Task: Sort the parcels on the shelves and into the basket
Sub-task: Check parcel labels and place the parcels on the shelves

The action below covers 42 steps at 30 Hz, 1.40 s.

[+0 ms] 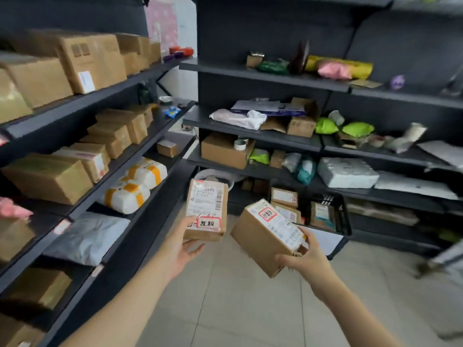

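Dark grey metal shelves line the left wall, stacked with brown cartons and white padded bags, above a pale tiled floor. Low in the middle, the left hand grips the lower end of an upright brown cardboard parcel, thumb on its white label beside a red-bordered sticker and fingers curled behind. Just to the right, not touching it, the right hand clamps the near corner of a tilted brown cardboard box bearing a similar sticker. Beyond that, low down, a black plastic basket holds a few small boxes beneath a second bank of dark shelves. Both labels face upward, so the step looks like reading them to pick destinations. Doing it well probably means keeping each sticker uncovered, settling one parcel at a time, and setting it down rather than dropping it.
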{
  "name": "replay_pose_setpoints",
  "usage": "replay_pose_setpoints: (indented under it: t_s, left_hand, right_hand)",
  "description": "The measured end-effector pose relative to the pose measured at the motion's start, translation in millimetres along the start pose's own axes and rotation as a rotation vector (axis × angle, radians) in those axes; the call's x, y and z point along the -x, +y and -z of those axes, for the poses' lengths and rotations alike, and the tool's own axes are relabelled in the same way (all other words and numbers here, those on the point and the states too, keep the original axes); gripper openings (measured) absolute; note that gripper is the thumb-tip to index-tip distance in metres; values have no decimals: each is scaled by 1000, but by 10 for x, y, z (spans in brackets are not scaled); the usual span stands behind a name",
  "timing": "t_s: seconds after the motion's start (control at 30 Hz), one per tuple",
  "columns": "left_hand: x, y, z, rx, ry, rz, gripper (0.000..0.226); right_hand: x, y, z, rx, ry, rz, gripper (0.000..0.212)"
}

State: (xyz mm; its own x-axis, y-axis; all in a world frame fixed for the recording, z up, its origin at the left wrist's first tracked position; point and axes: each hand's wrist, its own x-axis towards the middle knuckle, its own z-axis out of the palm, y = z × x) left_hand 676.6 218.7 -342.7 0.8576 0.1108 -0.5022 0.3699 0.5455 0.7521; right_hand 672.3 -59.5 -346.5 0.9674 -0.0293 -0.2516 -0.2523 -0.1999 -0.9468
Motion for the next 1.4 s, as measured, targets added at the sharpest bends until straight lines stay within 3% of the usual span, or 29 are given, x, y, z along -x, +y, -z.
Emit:
replay_pose_setpoints:
  t_s: [0.2, 0.37, 0.47, 0.6, 0.73, 0.9, 1.23, 1.4]
  left_hand:
    - [-569, -276, -925, -69, -23, 71, 14]
    - [-1039, -482, -1805, -105, -1, 104, 15]
    - [-1306, -582, -2283, -164, 25, 101, 14]
    - [-1671, -667, -2785, -171, 73, 98, 11]
    - [-2056, -714, -3043, -163, 117, 94, 17]
    - [-2724, -764, -3314, -167, 138, 106, 33]
    - [-4469, -930, -4070, -263, 57, 209, 22]
    - [-5274, -1084, -4247, -332, 33, 264, 26]
  right_hand:
    - [-460, 233, 747, -4, 84, 11, 76]
    - [-1215, 334, 1473, 107, 97, 59, 92]
    - [-1718, 246, 1901, 143, 179, 78, 81]
    - [-2378, 202, 2517, 190, 340, 42, 95]
    - [-2865, 282, 2912, 167, 419, 8, 90]
    - [-3414, 448, 3170, 156, 469, -48, 81]
    - [-4735, 887, 3305, 158, 598, -294, 74]
    - [-5303, 1308, 3101, 146, 531, -455, 90]
